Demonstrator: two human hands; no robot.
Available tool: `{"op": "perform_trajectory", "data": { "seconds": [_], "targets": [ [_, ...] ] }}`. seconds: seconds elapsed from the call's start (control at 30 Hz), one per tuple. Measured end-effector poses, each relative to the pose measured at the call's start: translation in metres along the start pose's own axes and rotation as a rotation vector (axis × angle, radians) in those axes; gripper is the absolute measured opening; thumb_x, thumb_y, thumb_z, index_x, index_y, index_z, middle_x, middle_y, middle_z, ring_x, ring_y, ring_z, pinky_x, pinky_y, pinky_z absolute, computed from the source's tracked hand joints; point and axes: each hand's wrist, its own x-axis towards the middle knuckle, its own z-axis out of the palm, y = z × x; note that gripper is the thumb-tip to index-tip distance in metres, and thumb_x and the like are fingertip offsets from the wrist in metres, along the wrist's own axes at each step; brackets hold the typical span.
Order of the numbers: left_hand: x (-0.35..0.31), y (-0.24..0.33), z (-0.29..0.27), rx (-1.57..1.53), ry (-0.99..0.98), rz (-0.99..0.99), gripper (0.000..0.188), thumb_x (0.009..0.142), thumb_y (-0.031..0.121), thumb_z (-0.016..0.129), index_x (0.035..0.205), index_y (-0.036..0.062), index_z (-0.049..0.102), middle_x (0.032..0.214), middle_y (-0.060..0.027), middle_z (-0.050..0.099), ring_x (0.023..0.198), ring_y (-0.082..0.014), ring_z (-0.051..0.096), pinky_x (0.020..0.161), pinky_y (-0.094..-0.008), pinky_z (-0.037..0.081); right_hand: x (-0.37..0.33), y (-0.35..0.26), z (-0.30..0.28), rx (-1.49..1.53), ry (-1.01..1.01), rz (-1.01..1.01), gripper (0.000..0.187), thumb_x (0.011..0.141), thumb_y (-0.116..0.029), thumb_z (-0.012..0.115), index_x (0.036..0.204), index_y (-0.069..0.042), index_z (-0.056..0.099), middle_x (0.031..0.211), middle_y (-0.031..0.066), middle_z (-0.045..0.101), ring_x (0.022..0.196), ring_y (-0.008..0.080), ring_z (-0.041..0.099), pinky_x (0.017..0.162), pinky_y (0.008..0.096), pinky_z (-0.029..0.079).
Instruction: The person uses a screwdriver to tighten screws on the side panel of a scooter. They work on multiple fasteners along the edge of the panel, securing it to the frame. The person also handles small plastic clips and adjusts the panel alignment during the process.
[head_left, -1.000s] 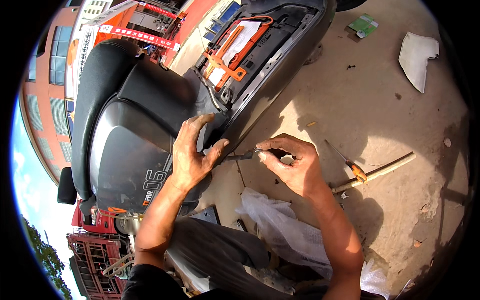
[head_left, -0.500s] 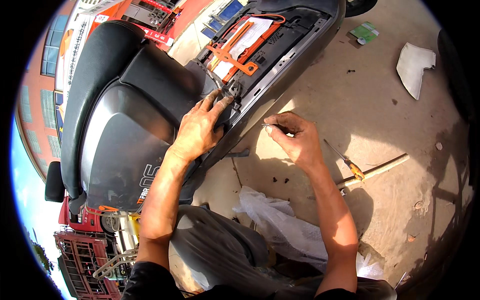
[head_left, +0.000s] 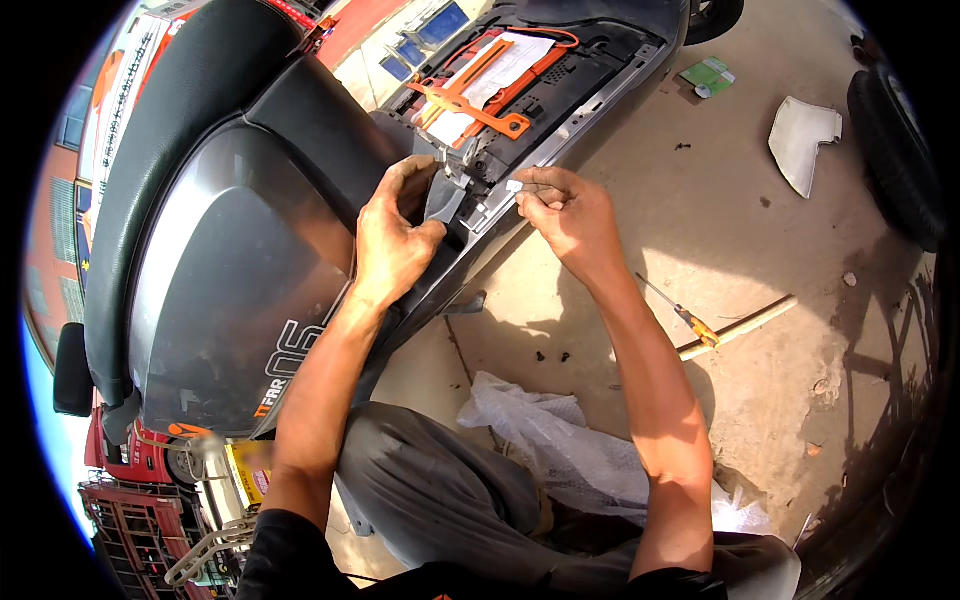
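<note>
A grey scooter (head_left: pixel 240 270) with a black seat fills the left side, its footboard (head_left: pixel 600 100) uncovered at the top. At the rear of that footboard, my left hand (head_left: pixel 390 240) grips a dark grey plastic trim flap (head_left: pixel 445 198) between thumb and fingers, lifting it away from the parts beneath. Just to the right, my right hand (head_left: pixel 570 215) pinches a small, flat, light-coloured metal clip (head_left: pixel 514 186) by its edge. The clip is held close to the scooter's side rail, apart from the flap.
An orange bracket (head_left: pixel 470 108) lies over the footboard bay. On the ground are a yellow-handled screwdriver (head_left: pixel 700 326), a wooden stick (head_left: pixel 750 326), bubble wrap (head_left: pixel 560 430), a white panel piece (head_left: pixel 803 145), a green packet (head_left: pixel 708 77) and a tyre (head_left: pixel 895 160).
My right hand has moved up and left with the clip, closer to the scooter. My left hand has shifted from resting on the trim to gripping and raising its flap.
</note>
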Motion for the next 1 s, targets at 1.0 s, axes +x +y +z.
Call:
{"op": "perform_trajectory", "data": {
  "seconds": [1.0],
  "targets": [
    [-0.008, -0.010, 0.001, -0.028, 0.110, 0.096, 0.061, 0.073, -0.010, 0.064, 0.133, -0.0015, 0.055, 0.136, -0.0191, 0.068, 0.134, -0.0283, 0.062, 0.119, -0.0405, 0.044, 0.068, -0.035, 0.049, -1.124, -0.071, 0.233, 0.029, 0.077, -0.023, 0.085, 0.102, -0.007, 0.080, 0.104, 0.0168, 0.078, 0.102, 0.0354, 0.074, 0.089, 0.0439, 0.058]
  ]
}}
